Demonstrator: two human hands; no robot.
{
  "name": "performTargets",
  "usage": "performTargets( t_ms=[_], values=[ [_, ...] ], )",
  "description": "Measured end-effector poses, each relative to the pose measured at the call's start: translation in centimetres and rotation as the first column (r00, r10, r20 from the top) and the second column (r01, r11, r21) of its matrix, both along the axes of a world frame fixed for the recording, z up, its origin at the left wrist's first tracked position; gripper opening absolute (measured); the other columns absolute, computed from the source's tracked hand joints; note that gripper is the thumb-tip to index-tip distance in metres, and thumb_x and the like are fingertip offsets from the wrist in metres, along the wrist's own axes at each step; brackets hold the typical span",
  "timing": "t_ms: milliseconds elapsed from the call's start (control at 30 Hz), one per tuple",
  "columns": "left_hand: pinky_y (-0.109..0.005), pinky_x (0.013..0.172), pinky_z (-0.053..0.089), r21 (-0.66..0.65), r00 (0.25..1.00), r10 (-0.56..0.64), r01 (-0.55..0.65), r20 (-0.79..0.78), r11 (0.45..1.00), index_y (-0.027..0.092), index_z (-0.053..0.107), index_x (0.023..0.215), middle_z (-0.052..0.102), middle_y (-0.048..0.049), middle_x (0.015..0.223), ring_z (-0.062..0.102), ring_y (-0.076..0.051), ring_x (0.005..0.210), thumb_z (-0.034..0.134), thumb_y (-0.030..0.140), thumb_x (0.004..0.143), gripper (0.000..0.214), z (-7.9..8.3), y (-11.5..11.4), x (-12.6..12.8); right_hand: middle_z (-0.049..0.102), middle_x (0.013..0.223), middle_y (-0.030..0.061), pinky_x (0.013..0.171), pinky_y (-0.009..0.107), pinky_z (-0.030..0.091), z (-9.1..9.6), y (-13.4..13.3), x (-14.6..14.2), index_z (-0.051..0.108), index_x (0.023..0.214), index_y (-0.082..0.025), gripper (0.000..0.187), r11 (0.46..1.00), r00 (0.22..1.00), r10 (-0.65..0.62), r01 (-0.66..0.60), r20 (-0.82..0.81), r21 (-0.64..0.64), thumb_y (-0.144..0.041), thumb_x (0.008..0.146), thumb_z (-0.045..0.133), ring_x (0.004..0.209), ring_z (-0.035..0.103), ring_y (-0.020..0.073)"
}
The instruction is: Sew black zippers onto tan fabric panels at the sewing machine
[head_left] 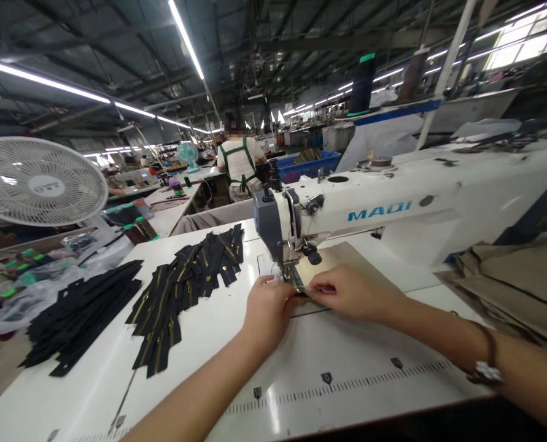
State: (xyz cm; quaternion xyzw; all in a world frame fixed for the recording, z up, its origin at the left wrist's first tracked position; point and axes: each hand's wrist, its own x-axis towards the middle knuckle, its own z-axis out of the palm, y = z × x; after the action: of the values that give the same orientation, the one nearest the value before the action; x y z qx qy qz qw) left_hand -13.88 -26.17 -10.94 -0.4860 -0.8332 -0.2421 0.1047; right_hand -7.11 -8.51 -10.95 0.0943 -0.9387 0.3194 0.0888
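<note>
On your far left, a white fan (43, 184) faces the table; if it is running, its draught might lift loose ends. Next come a fanned heap of black strips (84, 310) and a tangled pile of brass-toothed zips (176, 288); pulling at one could drag others along. Your left hand (268, 310) rests close beside the needle end of the sewing machine (393, 184), its fingers curled down at a narrow dark strip (296, 279); the tips are hidden, so I cannot tell whether they grip it. A stitch begun early could catch them. The strip lies along the near-left part of the tan cloth (342, 261), which is flat under the machine's arm. Uneven pressure could skew the two. Your right hand (347, 291) pinches a slim dark item (326, 288), too small to identify; a slip could snag the cloth. Folded brown fabric (512, 276) sits farthest right.
</note>
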Motion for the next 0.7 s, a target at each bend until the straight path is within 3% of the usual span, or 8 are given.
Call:
performTargets(
  t_ms=[67,100,200,267,367,433,533,700],
  values=[
    [-0.043,0.094,0.043,-0.008,0.997,-0.061,0.06,-0.058,0.998,0.018,0.066,0.074,0.07,-0.0012,0.071,0.065,-0.018,0.067,0.062,0.012,0.081,0.011,-0.9,-0.3,0.2,0.068,0.073,0.0034,0.056,0.025,0.042,-1.5,-0.5,1.2,0.07,0.08,-0.016,0.015,0.996,0.991,0.051,-0.042,-0.12,0.078,-0.016,0.078,0.055,0.064,0.061,0.0169],
    [-0.043,0.096,0.042,-0.012,0.992,-0.091,0.09,-0.091,0.996,0.018,0.066,0.075,0.07,-0.0015,0.071,0.065,-0.017,0.066,0.059,0.011,0.082,0.013,-1.3,-0.5,0.4,0.07,0.087,0.0064,0.062,0.027,0.046,-2.3,-0.7,1.8,0.07,0.091,-0.015,0.023,0.989,0.975,0.087,-0.06,-0.206,0.136,-0.011,0.076,0.052,0.074,0.064,0.0195],
    [-0.043,0.097,0.043,-0.011,0.971,-0.153,0.154,-0.185,0.988,0.018,0.065,0.083,0.07,-0.004,0.078,0.067,-0.018,0.071,0.05,0.014,0.088,0.016,-2.4,-1.2,1.1,0.063,0.114,0.0128,0.072,0.031,0.052,-4.0,-1.1,2.9,0.065,0.108,-0.013,0.038,0.959,0.924,0.161,-0.064,-0.346,0.277,-0.005,0.076,0.045,0.09,0.065,0.0228],
    [-0.043,0.098,0.043,-0.005,0.963,-0.176,0.179,-0.204,0.984,0.017,0.063,0.087,0.07,-0.0063,0.087,0.067,-0.019,0.08,0.046,0.016,0.09,0.018,-2.7,-1.5,1.6,0.062,0.115,0.0124,0.074,0.03,0.053,-4.1,-1.1,3.0,0.066,0.105,-0.014,0.033,0.958,0.931,0.181,-0.093,-0.318,0.273,-0.009,0.078,0.048,0.089,0.065,0.0222],
    [-0.046,0.1,0.041,0.006,0.966,-0.183,0.187,-0.184,0.982,0.017,0.062,0.089,0.068,-0.0067,0.096,0.066,-0.02,0.091,0.043,0.013,0.09,0.019,-2.5,-1.7,2.1,0.068,0.101,0.0074,0.076,0.027,0.052,-3.4,-0.6,2.2,0.069,0.091,-0.018,0.022,0.981,0.946,0.171,-0.138,-0.276,0.138,-0.013,0.077,0.052,0.086,0.065,0.0193],
    [-0.047,0.097,0.043,0.018,0.975,-0.137,0.143,-0.174,0.99,0.019,0.061,0.086,0.068,-0.0046,0.093,0.066,-0.019,0.087,0.045,0.011,0.089,0.018,-2.3,-1.6,2.3,0.068,0.095,0.0067,0.078,0.027,0.051,-3.3,-0.3,1.3,0.068,0.09,-0.017,0.021,0.994,0.952,0.102,-0.087,-0.288,0.063,-0.013,0.078,0.052,0.085,0.065,0.0187],
    [-0.046,0.089,0.049,-0.01,0.987,-0.024,0.023,-0.158,1.0,0.019,0.061,0.082,0.066,-0.0034,0.084,0.064,-0.02,0.079,0.052,0.009,0.083,0.013,-2.3,-1.4,2.2,0.063,0.109,0.0084,0.079,0.03,0.05,-3.8,-0.1,0.2,0.066,0.102,-0.017,0.028,0.997,0.963,0.0,0.022,-0.271,0.079,-0.012,0.078,0.053,0.09,0.063,0.0207],
    [-0.055,0.097,0.042,-0.048,0.982,0.043,-0.052,-0.182,0.997,0.019,0.06,0.104,0.063,-0.01,0.112,0.057,-0.029,0.108,0.06,0.012,0.077,0.028,-2.4,-1.3,1.8,0.059,0.113,0.0053,0.072,0.028,0.049,-4.6,-0.6,-0.2,0.068,0.101,-0.021,0.027,0.994,0.974,-0.058,0.077,-0.221,0.078,-0.012,0.079,0.054,0.081,0.063,0.018]
  ],
)
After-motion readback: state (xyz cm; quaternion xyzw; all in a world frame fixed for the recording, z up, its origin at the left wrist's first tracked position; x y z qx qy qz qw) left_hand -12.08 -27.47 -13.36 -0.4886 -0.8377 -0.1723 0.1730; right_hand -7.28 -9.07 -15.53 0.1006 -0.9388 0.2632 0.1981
